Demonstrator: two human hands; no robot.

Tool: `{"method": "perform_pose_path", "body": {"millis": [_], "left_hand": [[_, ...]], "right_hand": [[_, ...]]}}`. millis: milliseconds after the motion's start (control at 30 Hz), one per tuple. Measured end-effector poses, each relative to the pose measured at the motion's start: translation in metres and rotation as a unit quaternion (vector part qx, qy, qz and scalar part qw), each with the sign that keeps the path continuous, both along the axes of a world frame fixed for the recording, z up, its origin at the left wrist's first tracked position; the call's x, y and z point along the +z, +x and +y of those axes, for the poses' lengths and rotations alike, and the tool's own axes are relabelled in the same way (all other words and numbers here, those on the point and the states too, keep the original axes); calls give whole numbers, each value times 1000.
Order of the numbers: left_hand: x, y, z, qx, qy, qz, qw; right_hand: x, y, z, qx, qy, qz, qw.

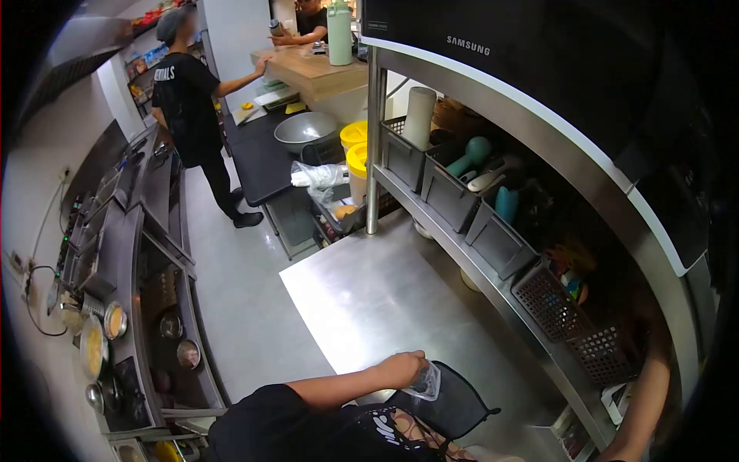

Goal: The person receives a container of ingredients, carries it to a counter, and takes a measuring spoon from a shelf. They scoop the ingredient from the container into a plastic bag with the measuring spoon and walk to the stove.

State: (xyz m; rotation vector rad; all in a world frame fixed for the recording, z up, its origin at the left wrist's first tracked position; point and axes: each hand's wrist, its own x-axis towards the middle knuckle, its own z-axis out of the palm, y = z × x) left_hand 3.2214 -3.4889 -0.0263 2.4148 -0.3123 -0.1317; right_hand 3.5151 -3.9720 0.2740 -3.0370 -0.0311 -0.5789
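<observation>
My left hand (402,369) is closed on a small clear plastic container (424,383), close in front of my body. Below and beside it is a dark flat item (460,404) with a small tab at its corner; I cannot make out its kind. The steel worktop (377,285) stretches out beyond this hand. At the far right my right arm (645,400) reaches up into the shadowed end of the shelf, beside a perforated dark basket (604,354). The fingers of that hand are lost in the dark.
Grey bins (450,196) with utensils line the shelf, under a black Samsung appliance (477,46). Yellow-lidded tubs (357,163) and a metal bowl (305,129) stand beyond the worktop. A co-worker (188,108) stands in the aisle; another person (312,23) is behind the wooden counter.
</observation>
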Motion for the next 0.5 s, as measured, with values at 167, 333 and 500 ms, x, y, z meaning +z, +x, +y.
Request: {"method": "perform_pose_path", "body": {"millis": [167, 333, 500], "left_hand": [[4, 2, -4, -25, 16, 35, 999], [3, 1, -8, -29, 13, 18, 999], [9, 1, -7, -30, 16, -10, 999]], "right_hand": [[-4, -2, 3, 6, 7, 2, 1000], [-6, -2, 1, 14, 14, 2, 1000], [-15, -3, -2, 18, 23, 1, 1000]]}}
